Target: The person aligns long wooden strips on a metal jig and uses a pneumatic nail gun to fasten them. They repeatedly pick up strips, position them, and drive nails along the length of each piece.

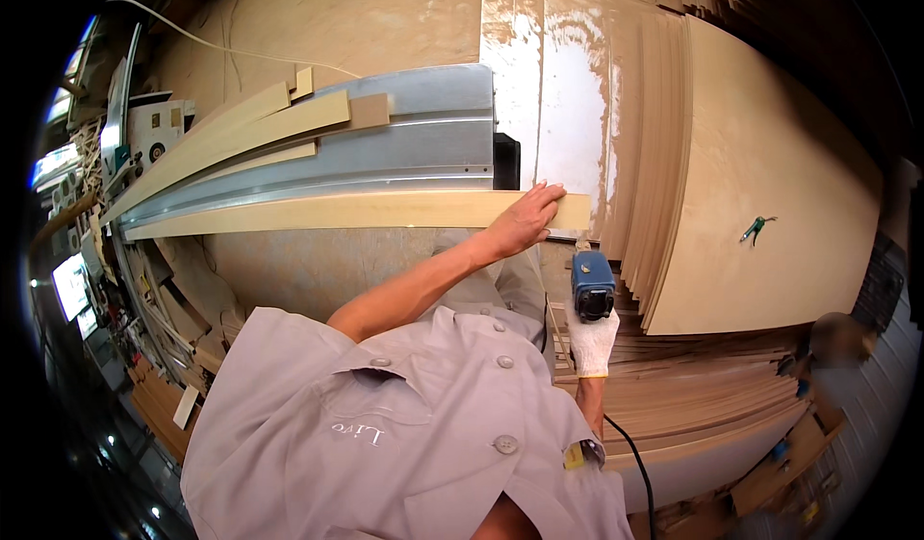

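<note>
A long, pale wooden strip (pixel 366 211) lies crosswise in front of me, along the near side of a grey metal table (pixel 433 145). Near the strip's right end, my bare left hand (pixel 525 220) grips it from above, fingers over the far edge. My right hand (pixel 592 343), in a white knit glove, is closed around a blue and black power tool (pixel 593 272). The tool sits just below the strip's right end; its working tip is too small to make out. A black cord (pixel 635 453) hangs near my right forearm.
Several loose wooden strips (pixel 260 121) rest on the metal table. To the right stand stacked panels (pixel 650 145) and a large plywood sheet (pixel 770 165) with a green hand tool (pixel 757 230) on it. A white, dusty surface (pixel 568 107) lies beyond my left hand.
</note>
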A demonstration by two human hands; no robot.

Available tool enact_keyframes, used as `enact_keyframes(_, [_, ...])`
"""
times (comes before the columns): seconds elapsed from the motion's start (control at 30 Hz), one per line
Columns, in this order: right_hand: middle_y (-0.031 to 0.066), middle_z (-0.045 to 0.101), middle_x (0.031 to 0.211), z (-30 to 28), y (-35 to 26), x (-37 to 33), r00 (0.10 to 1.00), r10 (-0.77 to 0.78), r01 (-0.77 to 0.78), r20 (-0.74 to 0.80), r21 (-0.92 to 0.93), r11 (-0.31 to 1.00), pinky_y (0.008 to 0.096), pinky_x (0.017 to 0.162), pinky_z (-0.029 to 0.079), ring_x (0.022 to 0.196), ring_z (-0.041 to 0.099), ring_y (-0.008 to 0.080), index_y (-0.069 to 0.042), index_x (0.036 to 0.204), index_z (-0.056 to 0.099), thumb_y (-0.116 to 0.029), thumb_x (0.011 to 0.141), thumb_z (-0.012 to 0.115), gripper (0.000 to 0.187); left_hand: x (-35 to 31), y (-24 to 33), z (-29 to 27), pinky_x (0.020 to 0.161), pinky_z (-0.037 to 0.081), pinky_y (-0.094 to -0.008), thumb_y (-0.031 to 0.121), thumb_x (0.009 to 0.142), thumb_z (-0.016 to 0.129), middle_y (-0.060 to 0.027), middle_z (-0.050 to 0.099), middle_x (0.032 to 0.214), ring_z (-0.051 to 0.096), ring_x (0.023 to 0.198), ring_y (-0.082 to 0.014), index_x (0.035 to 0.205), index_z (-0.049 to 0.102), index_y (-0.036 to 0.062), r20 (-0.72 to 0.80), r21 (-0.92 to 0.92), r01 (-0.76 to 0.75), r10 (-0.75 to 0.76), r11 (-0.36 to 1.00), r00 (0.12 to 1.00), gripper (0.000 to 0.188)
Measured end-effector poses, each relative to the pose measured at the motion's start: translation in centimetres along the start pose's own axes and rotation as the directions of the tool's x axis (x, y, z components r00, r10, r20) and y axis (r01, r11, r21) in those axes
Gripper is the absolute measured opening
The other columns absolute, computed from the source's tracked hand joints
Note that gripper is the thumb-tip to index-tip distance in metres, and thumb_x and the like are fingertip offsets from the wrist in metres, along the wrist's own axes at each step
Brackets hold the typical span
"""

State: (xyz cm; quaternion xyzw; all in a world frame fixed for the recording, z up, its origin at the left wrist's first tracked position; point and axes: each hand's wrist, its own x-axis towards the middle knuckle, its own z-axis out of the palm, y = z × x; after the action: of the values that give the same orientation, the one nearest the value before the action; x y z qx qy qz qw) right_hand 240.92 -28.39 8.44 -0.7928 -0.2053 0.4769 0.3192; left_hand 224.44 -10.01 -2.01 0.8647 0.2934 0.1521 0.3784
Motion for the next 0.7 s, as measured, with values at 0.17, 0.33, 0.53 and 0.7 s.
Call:
enact_keyframes(0.17, [0.005,0.072,0.091,1.8,0.5,-2.6,0.993,-0.094,0.092,-0.07,-0.028,0.995,0.0294,0.078,0.055,0.082,0.066,0.0115,0.001,0.105,0.067,-0.004,0.08,0.083,0.03,-3.4,-0.8,-3.5,0.117,0.04,-0.0468,0.009,0.072,0.083,-0.0186,0.053,0.137,0.051,0.133,-0.0358,0.112,0.058,-0.0037,-0.054,0.126,0.022,-0.015,0.992,0.998,0.049])
enact_keyframes(0.33, [0.0066,0.071,0.09,5.9,0.9,-3.6,0.993,-0.106,0.11,-0.06,0.061,0.992,0.03,0.076,0.055,0.08,0.067,0.0126,0.002,0.105,0.067,-0.005,0.082,0.082,0.029,-13.8,-4.6,-10.1,0.111,0.045,-0.0453,0.011,0.068,0.087,-0.0159,0.058,0.133,0.055,0.128,-0.0354,0.11,0.058,0.0011,-0.113,0.223,0.183,-0.161,0.957,0.98,0.052])
enact_keyframes(0.53, [0.0097,0.071,0.086,11.4,-2.2,-4.6,0.966,-0.255,0.257,0.031,-0.133,0.957,0.0317,0.076,0.055,0.08,0.068,0.016,0.0,0.105,0.067,-0.004,0.081,0.08,0.027,-24.6,-9.6,-17.7,0.108,0.046,-0.0448,0.006,0.068,0.085,-0.0161,0.057,0.134,0.055,0.127,-0.0361,0.112,0.057,0.0017,-0.114,0.307,0.333,-0.312,0.892,0.943,0.053])
enact_keyframes(0.7, [0.0143,0.072,0.089,15.6,-3.5,-4.5,0.948,-0.28,0.309,0.149,-0.233,0.922,0.0343,0.077,0.055,0.08,0.07,0.0247,-0.001,0.105,0.067,-0.005,0.079,0.08,0.029,-26.8,-11.1,-19.5,0.107,0.048,-0.0455,0.001,0.067,0.083,-0.0173,0.058,0.132,0.056,0.126,-0.0382,0.11,0.055,0.001,-0.111,0.268,0.367,-0.35,0.891,0.93,0.052])
